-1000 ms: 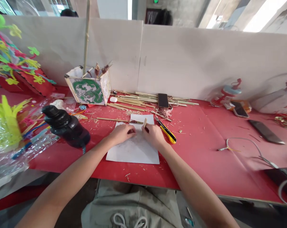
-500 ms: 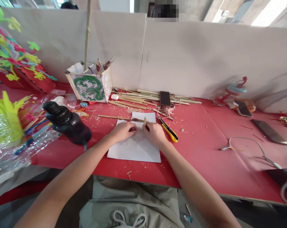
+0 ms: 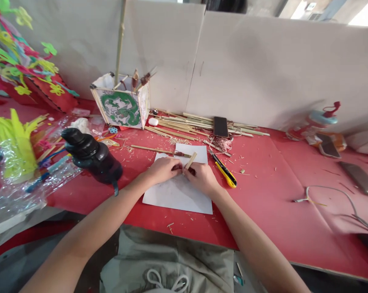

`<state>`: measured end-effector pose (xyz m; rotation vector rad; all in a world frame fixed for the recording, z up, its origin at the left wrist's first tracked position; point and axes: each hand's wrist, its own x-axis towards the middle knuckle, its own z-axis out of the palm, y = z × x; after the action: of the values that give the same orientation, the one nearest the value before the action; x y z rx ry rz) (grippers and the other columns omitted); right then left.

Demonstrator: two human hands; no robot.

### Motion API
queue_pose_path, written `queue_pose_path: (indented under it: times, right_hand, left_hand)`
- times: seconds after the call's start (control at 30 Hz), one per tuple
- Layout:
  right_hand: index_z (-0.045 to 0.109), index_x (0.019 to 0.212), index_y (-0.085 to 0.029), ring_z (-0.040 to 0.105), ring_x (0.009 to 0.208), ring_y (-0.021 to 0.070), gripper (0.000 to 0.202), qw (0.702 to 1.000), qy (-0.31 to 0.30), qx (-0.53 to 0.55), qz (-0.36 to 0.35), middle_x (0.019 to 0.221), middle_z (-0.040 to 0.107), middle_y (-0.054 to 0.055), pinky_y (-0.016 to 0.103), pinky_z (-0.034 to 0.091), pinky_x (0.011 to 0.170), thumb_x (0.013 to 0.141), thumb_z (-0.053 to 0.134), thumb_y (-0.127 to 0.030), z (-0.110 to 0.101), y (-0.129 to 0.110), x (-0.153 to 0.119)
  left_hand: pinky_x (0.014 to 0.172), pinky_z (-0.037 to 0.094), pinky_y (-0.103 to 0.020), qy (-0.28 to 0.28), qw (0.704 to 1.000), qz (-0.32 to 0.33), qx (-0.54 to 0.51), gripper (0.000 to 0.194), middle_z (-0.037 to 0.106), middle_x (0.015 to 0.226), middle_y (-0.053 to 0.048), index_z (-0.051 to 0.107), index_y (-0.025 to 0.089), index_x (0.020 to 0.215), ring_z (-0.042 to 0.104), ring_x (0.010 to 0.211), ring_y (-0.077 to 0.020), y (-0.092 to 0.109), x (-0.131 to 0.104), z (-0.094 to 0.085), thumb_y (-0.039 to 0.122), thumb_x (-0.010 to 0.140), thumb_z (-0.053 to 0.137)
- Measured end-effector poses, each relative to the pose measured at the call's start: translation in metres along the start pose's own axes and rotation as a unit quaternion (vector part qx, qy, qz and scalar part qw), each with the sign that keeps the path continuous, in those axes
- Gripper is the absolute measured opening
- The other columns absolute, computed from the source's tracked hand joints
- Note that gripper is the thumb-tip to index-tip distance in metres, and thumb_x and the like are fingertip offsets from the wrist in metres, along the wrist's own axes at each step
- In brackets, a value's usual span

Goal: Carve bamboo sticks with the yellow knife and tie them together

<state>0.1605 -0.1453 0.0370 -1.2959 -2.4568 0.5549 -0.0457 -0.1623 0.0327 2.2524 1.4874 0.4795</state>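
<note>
Over the white paper (image 3: 177, 197), my two hands meet near its upper part. My right hand (image 3: 200, 176) is closed on a short bamboo piece (image 3: 191, 160) that slants up from the fingertips. Close beside it, my left hand (image 3: 167, 170) has its fingers bent together at the lower end of the piece; whatever they pinch is too small to make out. A thin brown-wrapped stick (image 3: 182, 154) lies just beyond the hands. Right of the paper lies a yellow and black utility knife (image 3: 225, 171).
A dark bottle (image 3: 94, 156) stands at the left, near a paper lantern with a green dragon (image 3: 121, 109). Bamboo strips (image 3: 174, 126) and a phone (image 3: 221, 127) lie at the back. A cable (image 3: 330, 188) is at the right.
My hands have come together, and the short bamboo piece now tilts to the right and shows more of its length. The whole view has shifted slightly.
</note>
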Motion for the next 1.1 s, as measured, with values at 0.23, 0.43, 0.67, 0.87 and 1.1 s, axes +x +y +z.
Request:
queue_pose_path:
  times: [0.23,0.43,0.67,0.87,1.1]
  right_hand:
    - [0.072,0.089,-0.020,0.064,0.073,0.0176,0.018,0.999,-0.005,-0.039,0.021,0.089,0.076,0.005,0.026,0.031,0.060,0.093,0.060,-0.033,0.001,-0.003,0.000]
    - [0.066,0.078,-0.019,0.061,0.066,0.0169,0.021,0.989,0.048,-0.097,0.096,0.078,0.072,0.006,0.028,0.027,0.059,0.092,0.058,-0.032,-0.005,0.011,0.004]
    - [0.067,0.083,-0.021,0.062,0.070,0.0165,0.017,0.997,-0.011,-0.076,0.022,0.080,0.071,0.004,0.027,0.029,0.060,0.093,0.057,-0.031,0.004,-0.001,0.002]
    - [0.067,0.075,-0.020,0.061,0.063,0.0162,0.024,0.993,-0.003,-0.086,0.078,0.075,0.072,0.005,0.028,0.027,0.057,0.092,0.058,-0.034,0.003,0.002,0.005]
    - [0.070,0.082,-0.018,0.066,0.069,0.0209,0.025,0.979,0.066,-0.161,0.109,0.080,0.075,0.009,0.030,0.025,0.058,0.091,0.057,-0.036,-0.008,0.009,0.003]
  left_hand:
    - [0.066,0.042,-0.028,-0.003,1.000,0.006,0.007,0.011,0.072,0.089,-0.002,0.069,0.024,0.099,0.067,0.083,-0.0194,0.000,0.001,0.001,0.030,0.092,0.063]
    - [0.066,0.041,-0.027,-0.003,1.000,-0.001,-0.031,0.007,0.070,0.080,0.000,0.069,0.023,0.094,0.064,0.076,-0.0164,0.002,0.002,0.000,0.028,0.092,0.064]
    - [0.070,0.043,-0.028,-0.006,0.999,0.006,-0.037,0.007,0.072,0.091,-0.001,0.068,0.024,0.097,0.068,0.087,-0.0188,0.001,0.004,-0.001,0.025,0.091,0.063]
    - [0.063,0.038,-0.027,0.010,1.000,-0.001,-0.021,0.007,0.069,0.079,0.001,0.068,0.024,0.093,0.065,0.075,-0.0169,0.001,0.003,0.000,0.030,0.091,0.065]
    - [0.063,0.037,-0.027,0.031,0.999,0.008,-0.012,0.009,0.070,0.080,0.001,0.070,0.024,0.095,0.064,0.075,-0.0172,0.000,-0.002,0.001,0.031,0.091,0.065]
